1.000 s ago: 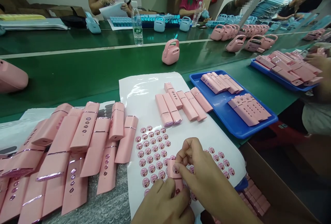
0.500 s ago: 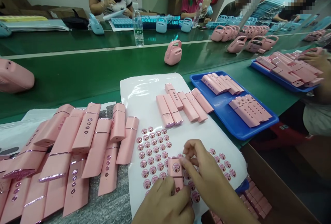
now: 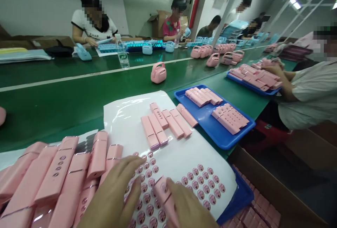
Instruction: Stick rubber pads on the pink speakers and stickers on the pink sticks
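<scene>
My right hand point(image 3: 188, 207) rests at the bottom of the view, its fingers on a tilted pink casing bar point(image 3: 163, 192) with a round sticker near its top end. My left hand point(image 3: 112, 196) lies spread to the left, fingertips over a white sticker sheet point(image 3: 131, 126), holding nothing. Several round pink printed stickers point(image 3: 201, 182) sit on that sheet, partly hidden under both hands. Further up the sheet lie several pink casing bars point(image 3: 155, 126). A heap of similar pink bars point(image 3: 58, 175) lies just left of my left hand.
A blue tray point(image 3: 233, 138) of pink bars stands right of the sheet. A co-worker's hands point(image 3: 276, 75) work at a second tray. An open cardboard box point(image 3: 273, 189) of pink parts sits lower right. Pink and blue handbag-shaped devices point(image 3: 158, 73) stand along the green bench.
The view has swung upward and left. My left hand has let go of the pink bar and moved left, spreading out. The bar now tilts against my right hand's fingers.
</scene>
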`<state>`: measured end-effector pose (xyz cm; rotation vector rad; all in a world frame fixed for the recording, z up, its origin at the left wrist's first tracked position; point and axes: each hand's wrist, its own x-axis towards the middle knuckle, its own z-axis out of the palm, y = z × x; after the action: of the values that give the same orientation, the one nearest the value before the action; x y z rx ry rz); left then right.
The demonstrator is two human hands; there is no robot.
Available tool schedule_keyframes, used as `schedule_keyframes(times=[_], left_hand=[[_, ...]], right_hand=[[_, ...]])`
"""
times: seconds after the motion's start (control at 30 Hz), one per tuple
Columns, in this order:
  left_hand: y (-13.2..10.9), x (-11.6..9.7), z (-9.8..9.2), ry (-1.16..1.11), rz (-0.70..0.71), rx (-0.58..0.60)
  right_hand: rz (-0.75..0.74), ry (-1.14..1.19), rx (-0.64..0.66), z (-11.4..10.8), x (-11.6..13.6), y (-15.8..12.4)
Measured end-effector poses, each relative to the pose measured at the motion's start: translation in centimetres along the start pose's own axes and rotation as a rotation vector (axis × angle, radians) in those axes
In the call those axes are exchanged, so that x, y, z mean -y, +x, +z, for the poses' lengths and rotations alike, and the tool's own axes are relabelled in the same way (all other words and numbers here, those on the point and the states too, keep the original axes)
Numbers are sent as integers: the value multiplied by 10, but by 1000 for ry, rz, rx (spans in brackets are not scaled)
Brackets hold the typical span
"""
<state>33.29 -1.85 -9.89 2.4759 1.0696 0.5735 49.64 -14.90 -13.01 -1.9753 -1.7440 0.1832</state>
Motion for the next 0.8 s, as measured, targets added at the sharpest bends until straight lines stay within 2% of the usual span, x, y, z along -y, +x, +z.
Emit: schedule_keyframes(times=[0.07,0.1,0.2,0.27,0.37,0.47,0.57,0.63,0.7,0.8], left_hand=[[27,-1,9,70,-130,48],[40,-3,15,93,-183,81],[73,-12,30,158,-213,165],[89,-15,36,204,-199,178],[103,-15,37,274,-228,135],[106,-9,30,323,-251,157],[101,-3,13,286,-306,224],[89,-1,-3,59,-434,230],[71,-2,-17,-301,-558,180],[34,-5,-26,-761,-635,57]], right_hand=[[30,-21,-112,-24,-30,27],[144,-100,-199,-37,-51,43],[292,-295,-244,-64,-117,87],[319,-325,-217,-68,-153,107],[338,-374,-190,-61,-179,121],[431,-439,-248,-61,-184,123],[529,-456,-335,-69,-179,121],[529,-424,-367,-72,-167,116],[456,-350,-340,-69,-145,105],[270,-161,-144,-48,-95,75]])
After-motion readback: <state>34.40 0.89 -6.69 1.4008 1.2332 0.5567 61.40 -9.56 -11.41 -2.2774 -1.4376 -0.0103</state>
